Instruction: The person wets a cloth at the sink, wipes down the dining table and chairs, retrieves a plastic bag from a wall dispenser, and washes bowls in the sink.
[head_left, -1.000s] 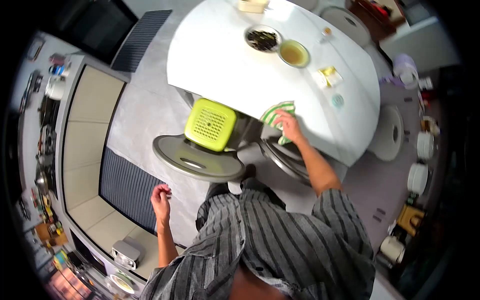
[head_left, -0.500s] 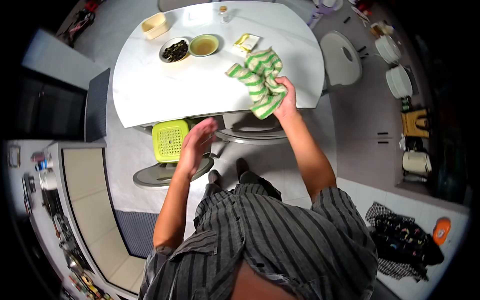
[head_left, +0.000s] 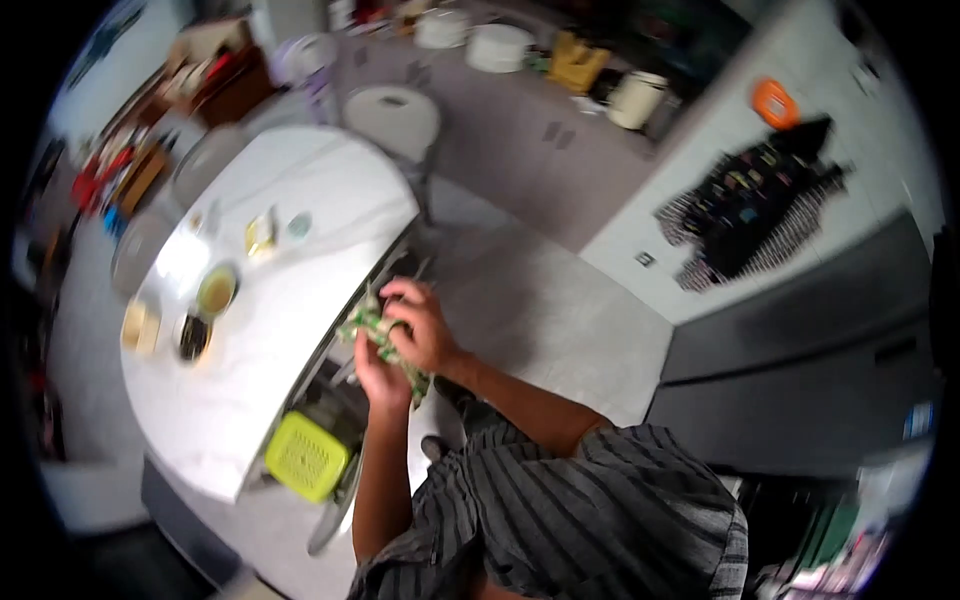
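A green-and-white striped cloth (head_left: 371, 322) is bunched up between my two hands, just off the table's straight edge. My left hand (head_left: 381, 377) grips it from below with the thumb up. From the right, my right hand (head_left: 424, 328) curls its fingers over the cloth. Part of the cloth hangs down past my left wrist. Motion blur softens the fingers, and the hands cover some of the fabric.
On the white table (head_left: 290, 330) stand a green-rimmed bowl (head_left: 217, 291) of liquid, a bowl of dark food (head_left: 193, 338), a cream container (head_left: 140, 328), a yellow-and-white packet (head_left: 260, 234) and a round pale item (head_left: 299, 225). A lime-green stool (head_left: 307, 456) is beside the edge.
My view has turned to the right. The cloth has come off from above the table toward my body, and my left hand, free before, now grips it together with my right.
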